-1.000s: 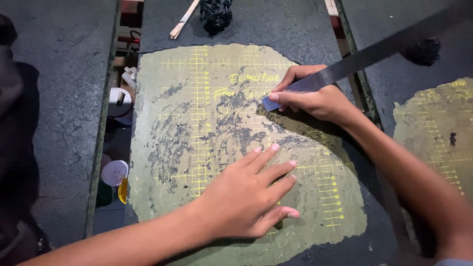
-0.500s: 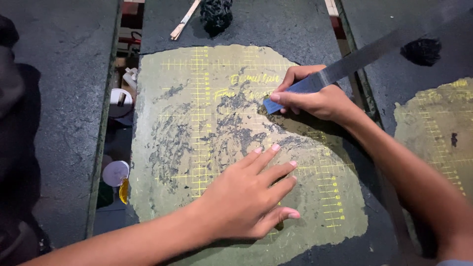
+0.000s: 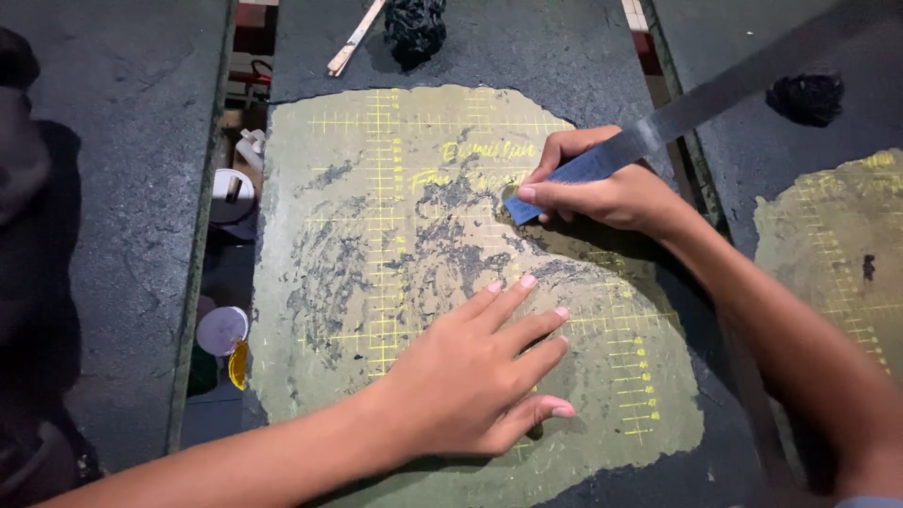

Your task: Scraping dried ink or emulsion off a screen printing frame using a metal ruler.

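A worn green cutting mat (image 3: 376,188) with yellow grid lines and dark scraped patches lies on a dark work surface. My left hand (image 3: 480,376) rests flat on the mat's lower middle, fingers spread, holding nothing. My right hand (image 3: 602,188) grips a long flat metal blade (image 3: 715,94) near its lower end. The blade's tip (image 3: 515,209) touches the mat near its upper middle, and the blade runs up to the right out of the hand.
A second green mat (image 3: 837,245) lies at the right edge. Dark clumps sit at the top centre (image 3: 414,28) and top right (image 3: 804,94). A wooden stick (image 3: 356,38) lies at the top. White containers (image 3: 226,193) (image 3: 221,329) stand in the gap left of the mat.
The right hand with the blade has shifted very slightly; the tip stays near the same spot on the mat. My left hand has not moved.
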